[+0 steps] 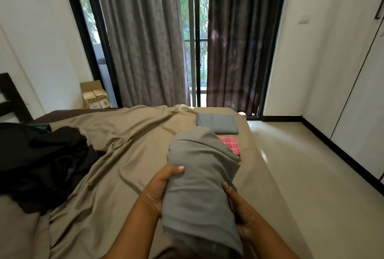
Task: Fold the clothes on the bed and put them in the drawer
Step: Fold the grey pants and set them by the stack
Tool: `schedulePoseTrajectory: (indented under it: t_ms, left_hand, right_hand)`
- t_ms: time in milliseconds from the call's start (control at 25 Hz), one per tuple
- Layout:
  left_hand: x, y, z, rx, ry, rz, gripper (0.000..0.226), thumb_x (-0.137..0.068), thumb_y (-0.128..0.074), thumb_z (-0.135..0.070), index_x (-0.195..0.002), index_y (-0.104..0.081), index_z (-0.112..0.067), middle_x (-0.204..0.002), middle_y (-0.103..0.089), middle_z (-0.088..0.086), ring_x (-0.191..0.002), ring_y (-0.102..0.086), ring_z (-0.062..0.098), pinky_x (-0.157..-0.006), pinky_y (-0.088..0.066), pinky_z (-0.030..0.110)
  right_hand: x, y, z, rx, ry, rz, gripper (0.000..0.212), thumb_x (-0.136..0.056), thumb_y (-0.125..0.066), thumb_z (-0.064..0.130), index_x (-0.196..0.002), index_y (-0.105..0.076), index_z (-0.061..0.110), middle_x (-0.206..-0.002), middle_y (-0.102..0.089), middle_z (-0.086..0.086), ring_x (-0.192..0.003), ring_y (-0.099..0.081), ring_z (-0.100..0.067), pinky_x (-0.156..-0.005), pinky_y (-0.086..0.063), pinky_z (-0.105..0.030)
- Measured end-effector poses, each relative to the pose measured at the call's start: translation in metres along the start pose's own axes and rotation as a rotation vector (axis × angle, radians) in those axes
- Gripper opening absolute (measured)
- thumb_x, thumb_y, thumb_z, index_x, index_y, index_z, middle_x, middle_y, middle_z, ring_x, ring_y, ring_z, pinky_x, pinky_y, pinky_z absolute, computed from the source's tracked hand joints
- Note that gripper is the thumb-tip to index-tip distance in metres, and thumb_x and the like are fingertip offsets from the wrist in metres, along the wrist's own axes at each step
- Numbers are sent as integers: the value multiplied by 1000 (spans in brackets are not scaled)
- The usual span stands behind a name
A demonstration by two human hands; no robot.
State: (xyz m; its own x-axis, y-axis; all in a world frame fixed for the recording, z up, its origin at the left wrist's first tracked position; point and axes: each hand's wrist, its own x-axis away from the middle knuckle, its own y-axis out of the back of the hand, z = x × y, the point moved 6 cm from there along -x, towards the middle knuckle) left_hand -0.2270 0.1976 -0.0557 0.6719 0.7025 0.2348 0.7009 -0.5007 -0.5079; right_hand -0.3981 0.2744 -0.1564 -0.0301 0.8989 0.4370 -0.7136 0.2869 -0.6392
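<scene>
I hold a grey garment [199,179] above the bed [128,146], which has a tan sheet. My left hand [160,188] grips its left side with the thumb on top. My right hand [239,208] grips its right side, fingers under the cloth. Farther along the bed lie a folded grey cloth [218,123] and a folded red checked cloth [231,144], partly hidden behind the held garment. A heap of unfolded black clothes [45,163] lies on the bed's left part.
Dark curtains [145,36] and a glass door stand beyond the bed. A cardboard box [95,95] sits in the far left corner. White cupboard doors [359,102] line the right wall, with pale tiled floor [311,165] between them and the bed.
</scene>
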Motion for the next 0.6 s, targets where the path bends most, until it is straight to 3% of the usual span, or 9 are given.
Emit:
schedulePoseTrajectory:
  t_ms: [160, 360, 480, 600]
  left_hand:
    - [15, 37, -30, -18, -15, -66, 81, -36, -96, -22, -112, -76, -2, -121, -69, 24, -98, -71, 39, -86, -56, 46]
    - [6, 85, -59, -195, -19, -205, 86, -51, -91, -20, -131, -63, -9, -123, -69, 21, -99, -72, 34, -84, -57, 45]
    - [-38, 103, -70, -232, -12, -251, 64, -76, -81, -12, -136, -59, -11, -120, -71, 20, -97, -73, 34, -74, -62, 44]
    - [-109, 112, -90, -265, -39, -270, 63, -80, -75, -6, -140, -55, -17, -122, -70, 17, -101, -72, 34, -73, -61, 43]
  right_hand:
    - [-5, -20, 7, 49, 73, 93, 70, -79, -88, 23, -141, -57, 10, -135, -62, -24, -123, -62, -42, -102, -51, -54]
    - [-29, -30, 51, 343, 242, 42, 73, -73, -82, 19, -140, -53, 16, -126, -70, -17, -114, -68, -38, -97, -56, -53]
    - [-72, -29, 84, 387, 279, 20, 69, -75, -82, 13, -138, -55, 21, -124, -72, -12, -111, -70, -35, -93, -58, -50]
    - [-134, -20, 140, 458, 308, -1, 71, -77, -84, 14, -140, -54, 22, -123, -72, -10, -109, -71, -33, -93, -58, -51]
